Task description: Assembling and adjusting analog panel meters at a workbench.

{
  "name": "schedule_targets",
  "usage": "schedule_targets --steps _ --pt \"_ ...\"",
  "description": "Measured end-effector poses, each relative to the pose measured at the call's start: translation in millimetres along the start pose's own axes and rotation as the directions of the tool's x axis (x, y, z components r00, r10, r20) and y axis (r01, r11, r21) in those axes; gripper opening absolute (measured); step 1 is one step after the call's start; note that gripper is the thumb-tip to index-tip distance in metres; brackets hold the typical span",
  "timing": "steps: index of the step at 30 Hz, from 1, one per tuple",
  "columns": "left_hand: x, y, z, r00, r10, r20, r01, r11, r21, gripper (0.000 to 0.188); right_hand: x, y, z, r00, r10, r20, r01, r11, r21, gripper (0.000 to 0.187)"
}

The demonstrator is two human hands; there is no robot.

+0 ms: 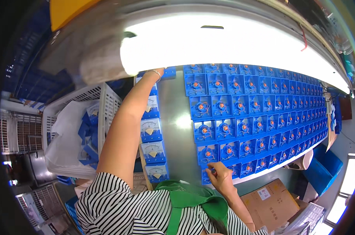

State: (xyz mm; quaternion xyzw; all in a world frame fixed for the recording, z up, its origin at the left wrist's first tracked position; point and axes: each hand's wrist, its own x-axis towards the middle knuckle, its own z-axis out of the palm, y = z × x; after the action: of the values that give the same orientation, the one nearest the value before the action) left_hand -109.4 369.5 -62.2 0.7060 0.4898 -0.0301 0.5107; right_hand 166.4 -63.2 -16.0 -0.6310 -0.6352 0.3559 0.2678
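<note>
Stretched far across the bench (173,117) with the left arm, up to the top of the column of white-faced meters (152,141). Could have swept that column sideways with the forearm, judging by how low it crossed, or pushed the topmost meter off the far edge. Lost sight of the left hand (158,71) in the glare of the long lamp (224,43) overhead; cannot tell whether spread or closed, only that it lay at the blue housing (168,73) there.

Faced a wide grid of blue meter backs (255,117), packed edge to edge. Risked, with one nudge, shifting a whole row. Worked at the nearest blue unit (206,178), right at the bench's front edge and so likeliest to tip off. Pinched with the right hand (220,178) a small grey piece (213,171) between thumb and fingertips, touching that unit; might have dropped it among the tight rows, with attention split between two reaches.

Found to the left a white slatted crate (105,100), lined with a white plastic bag (64,133) and holding more blue housings. Found below right a brown cardboard box (269,203), flaps shut, carrying a small white rectangular label (264,193) on top near its back edge. Saw blue trays (326,166) just beyond it.
</note>
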Motion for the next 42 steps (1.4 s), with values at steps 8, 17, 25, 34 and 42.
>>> schedule_targets --steps 8,17,25,34,42 --pt "-73.2 16.2 96.3 0.658 0.439 -0.612 -0.157 0.874 0.459 0.072 33.3 -16.2 1.7 0.989 0.146 0.031 -0.147 0.925 0.349 0.011" --pt "-242.5 67.5 220.5 0.727 0.486 -0.486 -0.533 0.845 0.048 0.084 47.8 -15.0 66.2 0.924 0.226 0.309 -0.374 0.356 0.857 0.01" --pt "-291.5 62.2 253.1 0.752 0.395 -0.527 -0.54 0.828 -0.149 0.089 7.4 -29.6 74.9 0.894 0.179 0.411 -0.434 0.113 0.894 0.009" --pt "-297.7 55.5 264.3 0.809 0.336 -0.483 -0.528 0.775 -0.346 0.092 -8.5 -35.6 79.8 0.946 0.167 0.279 -0.309 0.196 0.931 0.01" --pt "-301.0 56.6 268.9 0.806 0.328 -0.493 -0.533 0.764 -0.364 0.094 -19.1 -38.8 86.7 0.976 0.148 0.162 -0.187 0.18 0.966 0.015"
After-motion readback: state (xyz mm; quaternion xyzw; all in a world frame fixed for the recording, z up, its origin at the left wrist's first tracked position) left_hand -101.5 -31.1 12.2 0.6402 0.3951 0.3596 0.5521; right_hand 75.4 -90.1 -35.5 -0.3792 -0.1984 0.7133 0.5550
